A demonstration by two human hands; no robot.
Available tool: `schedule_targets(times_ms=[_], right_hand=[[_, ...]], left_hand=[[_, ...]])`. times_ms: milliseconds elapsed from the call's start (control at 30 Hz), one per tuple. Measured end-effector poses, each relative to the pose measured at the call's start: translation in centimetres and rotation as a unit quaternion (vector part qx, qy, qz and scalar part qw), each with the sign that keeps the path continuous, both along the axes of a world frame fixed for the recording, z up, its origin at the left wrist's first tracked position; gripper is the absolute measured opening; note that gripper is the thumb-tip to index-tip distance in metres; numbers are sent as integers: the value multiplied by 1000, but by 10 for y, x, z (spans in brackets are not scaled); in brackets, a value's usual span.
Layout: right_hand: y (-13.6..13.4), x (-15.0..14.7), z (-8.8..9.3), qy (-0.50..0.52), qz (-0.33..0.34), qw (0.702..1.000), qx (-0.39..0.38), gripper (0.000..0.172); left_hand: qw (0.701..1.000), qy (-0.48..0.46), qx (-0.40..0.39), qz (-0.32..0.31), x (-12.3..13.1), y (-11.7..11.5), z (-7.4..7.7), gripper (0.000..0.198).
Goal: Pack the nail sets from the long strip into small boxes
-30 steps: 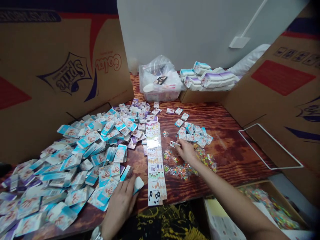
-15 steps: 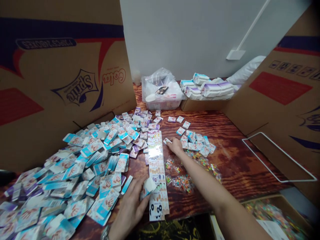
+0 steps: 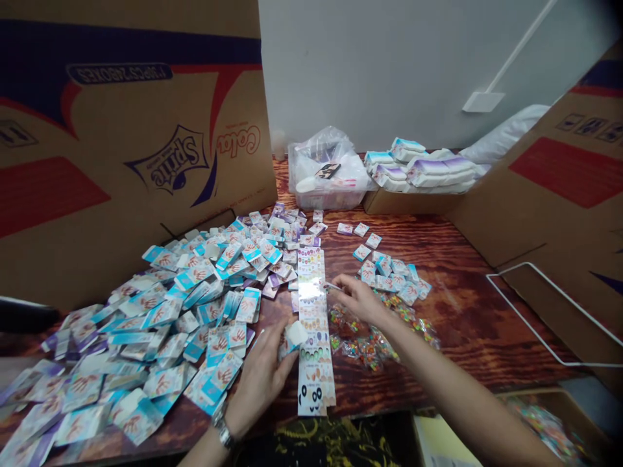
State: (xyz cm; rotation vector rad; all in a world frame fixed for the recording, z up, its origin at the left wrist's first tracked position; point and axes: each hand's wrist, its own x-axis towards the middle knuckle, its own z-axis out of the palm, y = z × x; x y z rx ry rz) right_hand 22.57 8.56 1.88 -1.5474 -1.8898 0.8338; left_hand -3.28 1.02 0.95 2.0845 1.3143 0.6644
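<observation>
Currently, through the head camera, I see long overlapping sticker sheets (image 3: 311, 357) on the wood-grained table (image 3: 467, 311). Just left of the sheets' near half, my left hand (image 3: 265, 366) grips a small hand-pictured cardboard box (image 3: 294, 334) between thumb and fingers. Over the sheets' right edge, my right hand (image 3: 357, 295) pinches a thin white slip (image 3: 333, 286) between thumb and forefinger; it shows nearly edge-on, and I cannot tell whether it touches the sheets. Left of the sheets I have a broad heap of little blue-and-white and purple-and-white cartons (image 3: 214, 292). Right of them lie clear sachets of coloured bits (image 3: 370, 349), with a cluster of matching cartons (image 3: 389, 275) farther back. Beyond the sheets' far end stands a clear plastic tub (image 3: 331, 198); well left of them rises a Sprite-printed shipping carton (image 3: 121, 39).
</observation>
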Motion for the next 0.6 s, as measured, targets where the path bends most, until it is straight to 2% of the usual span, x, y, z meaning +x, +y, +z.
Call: schedule_targets(times_ms=[133,233,333,500,600], right_hand=[[-26,-15,32,83,154,983,-64,15],[-31,-28,44,100,225,960,-131,13],[-31,-36,48,80,233,960,-134,10],[-33,-38,51,-27,217,975,-23,7],[-33,-38,51,-21,208,975,-78,8]], left_hand=[[998,3,56,5,3,4,3,60],[996,13,89,-1,6,3,7,64],[993,29,111,-3,7,0,9,66],[990,50,131,-4,6,-1,10,66],[983,70,172,-10,7,-1,11,66]])
